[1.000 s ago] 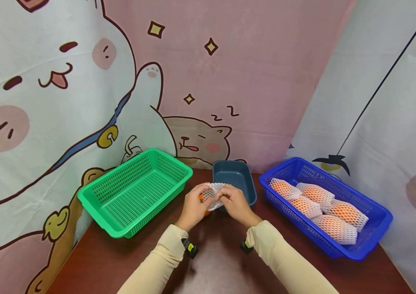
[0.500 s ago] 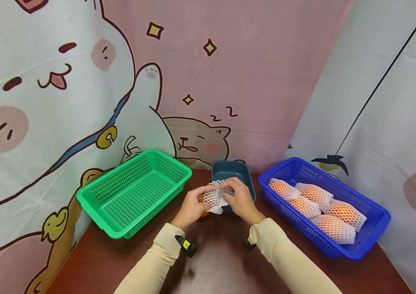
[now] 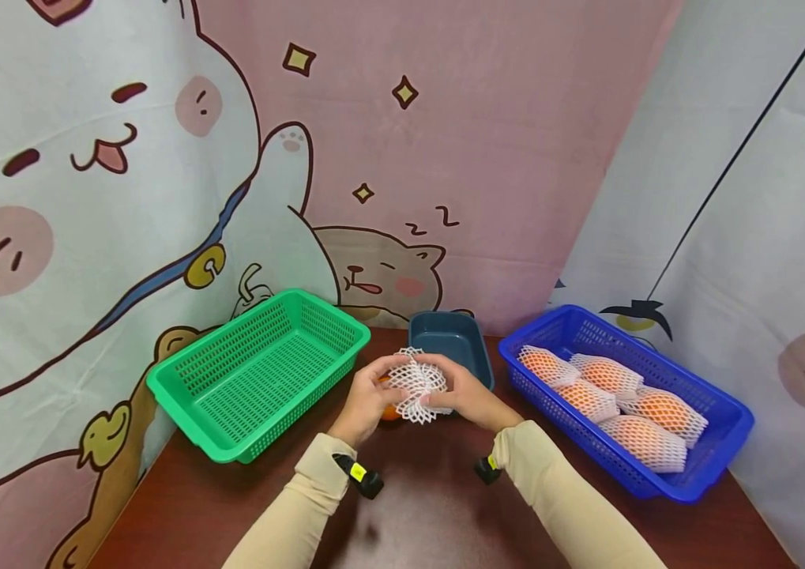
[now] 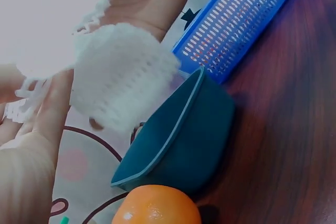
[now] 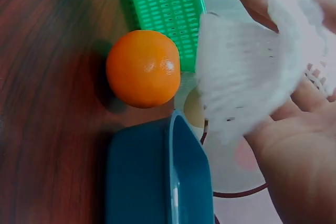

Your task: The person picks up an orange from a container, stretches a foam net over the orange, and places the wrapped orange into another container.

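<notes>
Both hands hold a white foam fruit net (image 3: 416, 386) between them, its mesh spread wide in the head view. My left hand (image 3: 363, 399) grips the left side and my right hand (image 3: 472, 395) the right, with fingers and thumbs at its edges. In the wrist views the net's lower part (image 4: 123, 74) hangs down as a loose, blurred sleeve with no fruit visible in it. A bare orange (image 5: 143, 69) sits on the table, partly hidden below my left hand in the head view. Just behind the hands stands a small dark teal bin (image 3: 448, 340).
On the left is a green plastic basket (image 3: 260, 379) with nothing visible inside. To the right, a blue basket (image 3: 711, 466) holds several net-wrapped oranges (image 3: 651, 444). A printed curtain (image 3: 502, 158) hangs behind the dark wooden table (image 3: 430, 506).
The net has gone from bunched between the fingers to fanned out and rounded. My right hand has drawn slightly right, and its fingers have turned across toward the left hand.
</notes>
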### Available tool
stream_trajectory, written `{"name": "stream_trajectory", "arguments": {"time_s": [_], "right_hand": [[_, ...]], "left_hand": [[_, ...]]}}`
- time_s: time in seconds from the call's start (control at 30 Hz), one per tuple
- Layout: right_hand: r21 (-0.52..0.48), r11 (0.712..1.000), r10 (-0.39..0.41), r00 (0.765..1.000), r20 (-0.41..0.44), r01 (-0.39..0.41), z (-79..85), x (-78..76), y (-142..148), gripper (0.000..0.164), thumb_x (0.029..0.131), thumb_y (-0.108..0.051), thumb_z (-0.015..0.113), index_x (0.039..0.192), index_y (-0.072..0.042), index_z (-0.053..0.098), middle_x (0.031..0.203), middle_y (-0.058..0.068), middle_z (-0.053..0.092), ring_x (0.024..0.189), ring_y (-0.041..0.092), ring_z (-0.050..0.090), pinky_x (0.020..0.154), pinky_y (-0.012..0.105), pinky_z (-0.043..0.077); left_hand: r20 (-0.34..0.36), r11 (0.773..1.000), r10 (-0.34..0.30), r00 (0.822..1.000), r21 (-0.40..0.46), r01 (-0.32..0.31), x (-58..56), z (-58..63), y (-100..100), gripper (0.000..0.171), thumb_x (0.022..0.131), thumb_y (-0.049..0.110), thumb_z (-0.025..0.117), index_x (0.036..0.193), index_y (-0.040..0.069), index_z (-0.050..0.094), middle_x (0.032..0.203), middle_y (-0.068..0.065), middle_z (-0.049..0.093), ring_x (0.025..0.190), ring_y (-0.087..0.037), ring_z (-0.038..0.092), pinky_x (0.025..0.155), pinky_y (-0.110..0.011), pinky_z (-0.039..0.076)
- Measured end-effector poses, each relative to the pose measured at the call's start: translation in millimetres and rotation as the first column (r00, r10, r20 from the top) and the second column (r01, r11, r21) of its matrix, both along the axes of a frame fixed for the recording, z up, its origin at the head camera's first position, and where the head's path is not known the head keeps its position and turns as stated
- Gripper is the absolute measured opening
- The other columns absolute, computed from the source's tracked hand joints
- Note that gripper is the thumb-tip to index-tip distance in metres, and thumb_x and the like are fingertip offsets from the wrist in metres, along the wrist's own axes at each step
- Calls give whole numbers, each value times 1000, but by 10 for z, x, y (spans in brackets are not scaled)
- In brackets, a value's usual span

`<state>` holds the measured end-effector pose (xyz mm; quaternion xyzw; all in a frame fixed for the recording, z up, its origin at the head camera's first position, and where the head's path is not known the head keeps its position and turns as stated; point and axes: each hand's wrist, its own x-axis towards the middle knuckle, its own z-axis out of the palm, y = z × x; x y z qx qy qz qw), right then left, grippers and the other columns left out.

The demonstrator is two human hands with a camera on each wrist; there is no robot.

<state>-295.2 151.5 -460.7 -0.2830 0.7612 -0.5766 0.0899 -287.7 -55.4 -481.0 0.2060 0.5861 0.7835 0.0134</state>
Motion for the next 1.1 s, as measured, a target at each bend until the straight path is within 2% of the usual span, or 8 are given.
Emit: {"name": "stream_trajectory", "arguments": {"time_s": [0.17, 0.3, 0.43, 0.5, 0.6, 0.7, 0.87, 1.1], "right_hand": [[88, 991, -97, 995, -26, 99, -63, 0, 34, 57, 85, -11, 75, 137, -11, 52, 130, 11, 54, 102, 23, 56, 87, 33, 49], [167, 969, -169, 982, -84, 181, -147, 12, 66, 55, 82, -15, 78, 132, -13, 57, 132, 9, 56, 111, 25, 52, 97, 45, 42], [201, 956, -198, 975, -98, 214, -259, 7, 103, 54, 80, -14, 79, 130, -11, 58, 133, 11, 56, 121, 29, 48, 104, 53, 34], [203, 955, -200, 975, -97, 216, -303, 3, 119, 54, 81, -14, 79, 130, -10, 58, 133, 12, 56, 123, 31, 47, 105, 54, 32], [202, 955, -203, 976, -80, 215, -266, 66, 116, 54, 81, -10, 78, 131, -6, 57, 134, 14, 55, 125, 34, 46, 106, 56, 30], [188, 958, -208, 976, -63, 216, -268, 110, 113, 54, 81, -7, 78, 131, -4, 56, 134, 17, 54, 124, 35, 46, 106, 57, 30], [193, 952, -234, 971, -50, 239, -443, 52, 141, 55, 80, -10, 79, 131, -9, 57, 134, 12, 55, 123, 31, 47, 106, 54, 31], [179, 951, -251, 967, -30, 252, -472, 94, 133, 56, 79, -7, 79, 130, -9, 58, 135, 13, 54, 125, 33, 45, 107, 55, 29]], "left_hand": [[-45, 998, 33, 998, -58, -35, -17, -53, 0, 52, 79, -17, 66, 129, -10, 55, 133, -26, 52, 104, -35, 59, 77, -24, 51], [-154, 970, 154, 976, -163, -178, -60, -135, -40, 44, 83, -6, 70, 126, -4, 60, 124, -22, 59, 107, -41, 56, 87, -32, 49], [-272, 881, 283, 920, -306, -362, -112, -247, -89, 40, 84, -1, 73, 123, 3, 63, 120, -14, 61, 108, -35, 56, 93, -48, 45], [-324, 816, 300, 897, -400, -417, -139, -306, -105, 44, 82, -1, 74, 124, 5, 62, 123, -14, 59, 111, -34, 54, 95, -53, 42], [-326, 722, 267, 907, -555, -413, -170, -403, -120, 57, 79, 4, 78, 132, 9, 58, 132, -15, 52, 117, -37, 47, 96, -54, 40], [-268, 663, 219, 938, -664, -345, -176, -491, -129, 70, 76, 14, 81, 139, 13, 51, 141, -17, 43, 121, -41, 41, 95, -55, 40], [-208, 642, 182, 961, -715, -276, -216, -594, -121, 84, 71, 18, 86, 145, 15, 45, 148, -20, 33, 124, -45, 36, 94, -58, 41], [-174, 649, 208, 963, -712, -269, -290, -707, -110, 93, 68, 18, 89, 147, 14, 41, 147, -22, 33, 126, -45, 37, 96, -57, 40]]}}
